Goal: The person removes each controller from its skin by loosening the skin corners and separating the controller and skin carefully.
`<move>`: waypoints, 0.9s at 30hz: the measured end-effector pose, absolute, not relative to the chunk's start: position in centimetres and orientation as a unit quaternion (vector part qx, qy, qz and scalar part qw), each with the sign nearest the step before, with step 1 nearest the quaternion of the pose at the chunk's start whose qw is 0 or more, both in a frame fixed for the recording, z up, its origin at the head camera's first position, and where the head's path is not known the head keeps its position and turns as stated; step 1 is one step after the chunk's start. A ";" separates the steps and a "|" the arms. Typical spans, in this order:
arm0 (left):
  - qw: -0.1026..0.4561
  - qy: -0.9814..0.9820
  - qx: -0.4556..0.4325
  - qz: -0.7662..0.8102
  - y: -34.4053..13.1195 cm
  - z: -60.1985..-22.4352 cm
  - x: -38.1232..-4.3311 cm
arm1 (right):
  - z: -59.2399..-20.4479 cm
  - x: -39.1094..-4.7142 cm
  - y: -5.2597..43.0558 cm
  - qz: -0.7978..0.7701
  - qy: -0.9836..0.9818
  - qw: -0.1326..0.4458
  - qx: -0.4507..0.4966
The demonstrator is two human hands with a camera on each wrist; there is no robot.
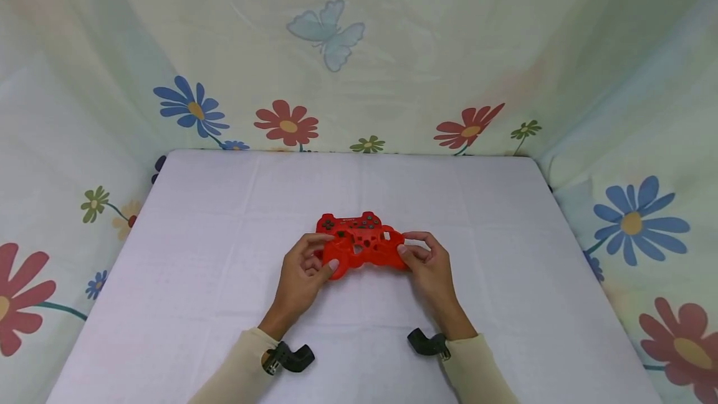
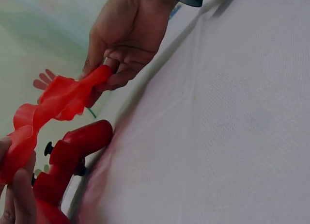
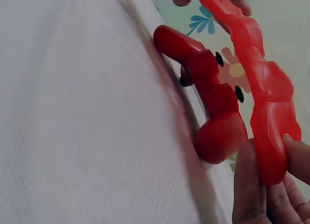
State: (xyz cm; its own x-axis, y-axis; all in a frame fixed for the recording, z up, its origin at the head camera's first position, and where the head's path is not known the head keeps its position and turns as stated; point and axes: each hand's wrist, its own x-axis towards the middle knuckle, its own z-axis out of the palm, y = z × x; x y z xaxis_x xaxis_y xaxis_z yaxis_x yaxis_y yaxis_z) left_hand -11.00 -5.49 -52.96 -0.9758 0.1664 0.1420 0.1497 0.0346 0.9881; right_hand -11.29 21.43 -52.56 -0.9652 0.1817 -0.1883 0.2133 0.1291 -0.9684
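Observation:
A red silicone controller cover (image 1: 367, 255) with cut-out holes is stretched between both hands, raised above the table. My left hand (image 1: 301, 270) pinches its left end, thumb on the near face. The other end is pinched by my right hand (image 1: 434, 267) between thumb and fingers. Just behind the cover, a red game controller (image 1: 346, 222) with dark buttons rests on the white cloth, partly hidden by the cover. From the right wrist view, the controller (image 3: 213, 95) stands apart from the soft, bent cover (image 3: 271, 83). The left wrist view shows the cover (image 2: 58, 100) wavy and slightly twisted.
A white cloth (image 1: 224, 217) covers the table, with faint creases. Curtains (image 1: 392, 30) printed with flowers and a butterfly hang behind the table and at both sides. Black camera mounts (image 1: 294, 357) sit on both wrists, over beige sleeves.

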 end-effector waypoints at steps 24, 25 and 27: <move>-0.016 0.709 0.080 0.701 -6.2 -54.3 -11.5 | -52.3 -11.7 20.3 -0.677 0.731 0.044 0.075; -0.014 0.720 0.083 0.689 -6.3 -54.3 -11.5 | -52.4 -11.8 20.4 -0.677 0.730 0.064 0.066; -0.015 0.745 0.091 0.661 -6.4 -54.5 -11.5 | -52.5 -12.0 20.9 -0.673 0.732 0.099 0.047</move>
State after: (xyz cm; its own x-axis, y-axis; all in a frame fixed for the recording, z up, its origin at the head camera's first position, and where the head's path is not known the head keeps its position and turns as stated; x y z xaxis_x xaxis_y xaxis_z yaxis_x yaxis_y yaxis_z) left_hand -11.50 -6.39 -54.52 -0.9831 0.1145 0.1426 0.1552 0.1101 0.9817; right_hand -11.95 20.85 -52.49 -0.9759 -0.0656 -0.2079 0.2017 0.0903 -0.9753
